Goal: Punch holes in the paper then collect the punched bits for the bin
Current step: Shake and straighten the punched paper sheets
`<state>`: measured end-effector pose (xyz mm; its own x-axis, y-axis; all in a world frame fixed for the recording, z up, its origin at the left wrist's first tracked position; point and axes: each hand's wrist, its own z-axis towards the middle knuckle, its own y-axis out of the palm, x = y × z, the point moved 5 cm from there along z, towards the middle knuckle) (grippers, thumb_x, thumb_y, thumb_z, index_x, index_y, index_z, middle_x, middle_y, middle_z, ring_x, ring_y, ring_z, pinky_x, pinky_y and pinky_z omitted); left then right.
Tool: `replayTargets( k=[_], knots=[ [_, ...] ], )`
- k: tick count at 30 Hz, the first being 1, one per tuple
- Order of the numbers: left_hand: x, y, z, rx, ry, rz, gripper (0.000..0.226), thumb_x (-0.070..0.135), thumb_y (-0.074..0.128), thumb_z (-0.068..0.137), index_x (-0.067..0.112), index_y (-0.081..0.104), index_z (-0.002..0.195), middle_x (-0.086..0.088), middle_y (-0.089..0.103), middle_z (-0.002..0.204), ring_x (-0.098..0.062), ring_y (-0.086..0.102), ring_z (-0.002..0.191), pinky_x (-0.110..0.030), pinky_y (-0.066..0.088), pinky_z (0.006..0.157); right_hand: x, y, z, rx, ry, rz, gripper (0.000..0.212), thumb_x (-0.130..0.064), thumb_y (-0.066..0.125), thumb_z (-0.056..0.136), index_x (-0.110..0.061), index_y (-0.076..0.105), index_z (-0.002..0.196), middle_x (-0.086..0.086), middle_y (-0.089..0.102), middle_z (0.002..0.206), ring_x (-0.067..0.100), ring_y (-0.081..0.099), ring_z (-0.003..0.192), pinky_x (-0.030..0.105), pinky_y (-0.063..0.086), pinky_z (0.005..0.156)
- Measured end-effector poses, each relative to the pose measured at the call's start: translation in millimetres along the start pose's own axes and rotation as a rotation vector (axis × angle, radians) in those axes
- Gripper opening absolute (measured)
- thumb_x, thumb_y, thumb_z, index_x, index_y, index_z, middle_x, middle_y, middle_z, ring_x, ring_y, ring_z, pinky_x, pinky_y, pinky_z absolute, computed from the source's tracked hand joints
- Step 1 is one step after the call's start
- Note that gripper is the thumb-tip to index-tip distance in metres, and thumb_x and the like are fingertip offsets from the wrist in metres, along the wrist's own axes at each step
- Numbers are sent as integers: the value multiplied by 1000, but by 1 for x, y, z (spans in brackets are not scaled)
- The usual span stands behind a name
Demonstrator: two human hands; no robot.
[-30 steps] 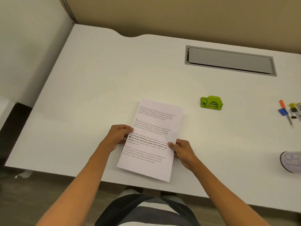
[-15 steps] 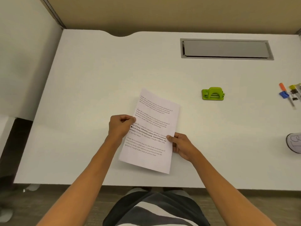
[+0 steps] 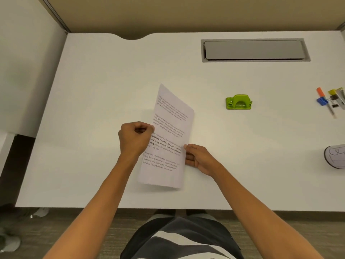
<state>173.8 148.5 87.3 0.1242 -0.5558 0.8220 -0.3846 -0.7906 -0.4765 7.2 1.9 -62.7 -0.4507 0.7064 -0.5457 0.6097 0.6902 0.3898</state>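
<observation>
A printed sheet of paper (image 3: 169, 128) is held above the white desk (image 3: 93, 90), tilted with its left edge raised. My left hand (image 3: 135, 139) grips its left edge with curled fingers. My right hand (image 3: 197, 157) pinches the right edge, thumb on top and fingers underneath. A small green hole punch (image 3: 238, 102) sits on the desk to the right of the paper, well apart from both hands. No punched bits are visible.
A grey cable flap (image 3: 254, 50) is set into the desk at the back right. Markers and binder clips (image 3: 330, 100) lie at the right edge. A white rounded object (image 3: 336, 156) sits partly out of frame at right.
Both hands have lifted the paper's left edge, so the sheet now stands steeper and looks narrower. My left hand has risen and curled tighter on the edge. The view has shifted slightly.
</observation>
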Motion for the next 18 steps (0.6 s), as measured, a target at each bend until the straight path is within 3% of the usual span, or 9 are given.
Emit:
replayTargets(
  k=[3,7,9,11,14,16,18],
  knots=[
    [25,-1,-10,32,116,47,20,16,75,81,28,72,66,10,73,68,-8,71,67,-21,57,65,-10,-16,-9,193,-75,-69,27,-27,67,93,-8,66,112,11,75,109,19,75,94,33,62,81],
    [56,7,-28,10,327,171,18,12,72,82,21,71,66,10,69,63,-5,66,59,-10,52,57,-30,-42,-28,387,-199,-119,15,-20,69,90,-13,69,104,14,74,110,18,74,90,33,62,79],
    [67,15,-35,-45,443,293,15,11,70,83,15,73,69,4,70,63,-10,66,59,-23,57,62,-53,-45,-37,485,-341,-264,35,-25,76,85,-14,64,115,9,71,117,17,72,98,35,60,84],
    [75,23,-41,-107,564,411,11,11,69,83,12,74,73,0,71,65,-18,67,61,-34,58,63,-89,-43,-43,539,-555,-455,66,-33,85,75,-19,52,131,-2,60,133,11,64,110,28,56,87],
    [82,32,-50,-163,725,555,9,12,67,83,13,75,77,0,70,70,-22,65,64,-37,56,60,-142,-31,-38,390,-728,-665,97,-33,89,69,-26,32,147,-8,39,153,10,46,131,21,45,95],
    [81,38,-54,-182,794,633,10,13,66,84,13,74,79,-1,69,72,-24,63,63,-35,54,57,-163,-23,-31,233,-738,-751,85,-26,87,72,-26,39,142,-8,47,147,5,48,129,14,41,93],
    [76,43,-59,-205,818,669,12,15,65,85,14,74,78,0,68,72,-23,63,62,-28,47,54,-167,-20,-23,108,-729,-794,55,-15,81,79,-18,57,128,-5,65,128,2,60,116,14,47,88]
  ],
)
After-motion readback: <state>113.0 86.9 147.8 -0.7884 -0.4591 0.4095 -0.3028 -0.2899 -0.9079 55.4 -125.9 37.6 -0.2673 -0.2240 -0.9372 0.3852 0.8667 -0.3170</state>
